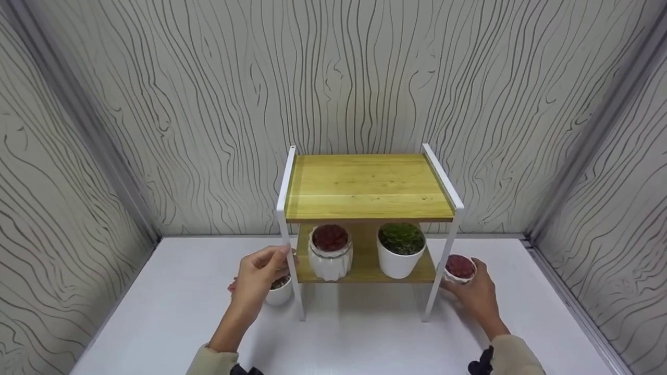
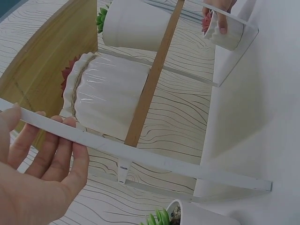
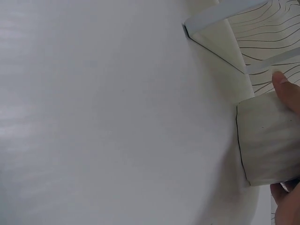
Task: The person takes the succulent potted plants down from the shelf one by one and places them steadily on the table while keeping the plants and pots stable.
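A small two-tier shelf [image 1: 365,182] with wooden boards and a white frame stands on the table. My left hand [image 1: 258,271] holds its front left leg [image 2: 154,161], thumb on one side and fingers on the other. At the shelf's right, my right hand [image 1: 477,291] grips a white pot with a red succulent [image 1: 460,266]. That pot's base is at or just above the tabletop; I cannot tell which. On the lower board are a ribbed white pot with a red succulent [image 1: 330,260] and a smooth white pot with a green succulent [image 1: 400,258].
Behind my left hand a small white pot [image 1: 279,296] stands on the white table [image 1: 172,307], partly hidden; its green plant [image 2: 158,218] shows in the left wrist view. A bit of red [image 1: 232,285] peeks out beside that hand. Wood-patterned panels [image 1: 359,78] enclose the table.
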A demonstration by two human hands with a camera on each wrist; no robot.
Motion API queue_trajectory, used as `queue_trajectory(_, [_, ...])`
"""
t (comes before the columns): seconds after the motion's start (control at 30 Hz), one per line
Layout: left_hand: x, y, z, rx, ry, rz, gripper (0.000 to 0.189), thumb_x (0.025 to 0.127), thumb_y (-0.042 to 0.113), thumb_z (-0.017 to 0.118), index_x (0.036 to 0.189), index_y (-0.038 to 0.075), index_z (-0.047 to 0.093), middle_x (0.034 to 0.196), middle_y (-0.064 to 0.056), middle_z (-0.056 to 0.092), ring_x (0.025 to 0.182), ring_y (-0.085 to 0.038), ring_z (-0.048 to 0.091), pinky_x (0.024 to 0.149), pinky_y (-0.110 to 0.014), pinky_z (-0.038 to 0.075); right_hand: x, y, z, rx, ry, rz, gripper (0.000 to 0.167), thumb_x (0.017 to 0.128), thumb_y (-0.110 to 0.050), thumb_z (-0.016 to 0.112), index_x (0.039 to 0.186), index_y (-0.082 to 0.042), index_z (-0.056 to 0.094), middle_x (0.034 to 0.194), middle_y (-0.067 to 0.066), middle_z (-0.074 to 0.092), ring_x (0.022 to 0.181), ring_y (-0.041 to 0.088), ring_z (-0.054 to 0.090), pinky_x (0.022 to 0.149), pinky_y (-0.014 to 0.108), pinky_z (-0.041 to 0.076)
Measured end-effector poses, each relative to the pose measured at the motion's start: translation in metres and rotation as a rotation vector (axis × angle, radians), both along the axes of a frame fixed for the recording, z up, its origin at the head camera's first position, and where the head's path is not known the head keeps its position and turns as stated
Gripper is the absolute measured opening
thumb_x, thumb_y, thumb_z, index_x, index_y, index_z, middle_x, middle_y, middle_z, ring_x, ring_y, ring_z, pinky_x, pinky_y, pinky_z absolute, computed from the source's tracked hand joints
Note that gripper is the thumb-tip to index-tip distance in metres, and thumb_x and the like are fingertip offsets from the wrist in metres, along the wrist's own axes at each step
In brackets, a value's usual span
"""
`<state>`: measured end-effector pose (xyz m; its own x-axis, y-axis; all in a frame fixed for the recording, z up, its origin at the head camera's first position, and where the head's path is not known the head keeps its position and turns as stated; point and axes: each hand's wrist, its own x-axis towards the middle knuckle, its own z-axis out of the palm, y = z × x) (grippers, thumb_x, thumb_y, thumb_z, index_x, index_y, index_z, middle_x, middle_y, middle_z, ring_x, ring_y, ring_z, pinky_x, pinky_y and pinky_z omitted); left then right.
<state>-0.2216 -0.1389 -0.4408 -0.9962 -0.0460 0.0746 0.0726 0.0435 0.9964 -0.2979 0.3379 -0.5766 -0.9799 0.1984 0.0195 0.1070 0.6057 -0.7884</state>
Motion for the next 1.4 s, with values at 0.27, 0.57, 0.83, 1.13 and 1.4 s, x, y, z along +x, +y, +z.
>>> queue_trajectory(0.27, [0.000,0.000,0.000,-0.018,-0.002,0.006,0.041,0.105,0.038,0.065,0.123,0.003,0.074,0.123,-0.016,0.076,0.121,-0.029,0.074,0.106,-0.043,0.058,0.001,-0.002,0.002,0.020,0.010,-0.013,0.123,0.083,-0.044,0.089,0.161,0.011,0.012,0.162,0.039,0.032,0.153,0.053,0.033,0.125,0.066,0.031])
queue_trajectory(0.57, [-0.001,0.000,0.000,-0.007,-0.017,0.015,0.039,0.105,0.036,0.066,0.123,0.003,0.075,0.129,-0.019,0.074,0.122,-0.030,0.073,0.105,-0.043,0.059,0.000,-0.004,0.005,0.023,-0.031,-0.028,0.131,0.081,-0.050,0.089,0.162,0.011,0.007,0.164,0.041,0.026,0.153,0.056,0.030,0.125,0.067,0.030])
queue_trajectory(0.83, [0.000,0.000,0.000,-0.005,-0.014,0.017,0.040,0.104,0.037,0.066,0.124,0.002,0.074,0.130,-0.018,0.074,0.123,-0.031,0.073,0.106,-0.043,0.058,0.001,-0.007,0.010,-0.006,-0.043,-0.042,0.133,0.082,-0.054,0.087,0.163,0.010,0.003,0.165,0.041,0.024,0.154,0.056,0.028,0.124,0.067,0.031])
queue_trajectory(1.13, [0.001,0.000,-0.001,-0.008,-0.007,0.005,0.038,0.105,0.035,0.065,0.124,0.004,0.074,0.131,-0.017,0.073,0.125,-0.032,0.071,0.106,-0.043,0.058,0.007,-0.008,0.015,0.015,0.023,-0.084,0.127,0.081,-0.050,0.090,0.162,0.011,0.013,0.163,0.039,0.028,0.153,0.056,0.028,0.124,0.068,0.031])
queue_trajectory(1.4, [0.000,-0.002,-0.002,-0.012,0.010,-0.002,0.040,0.106,0.033,0.065,0.125,-0.001,0.072,0.124,-0.017,0.076,0.121,-0.031,0.074,0.103,-0.042,0.060,0.014,-0.005,0.025,-0.010,0.100,-0.124,0.125,0.079,-0.045,0.092,0.163,0.009,0.017,0.162,0.036,0.031,0.152,0.055,0.025,0.120,0.072,0.032])
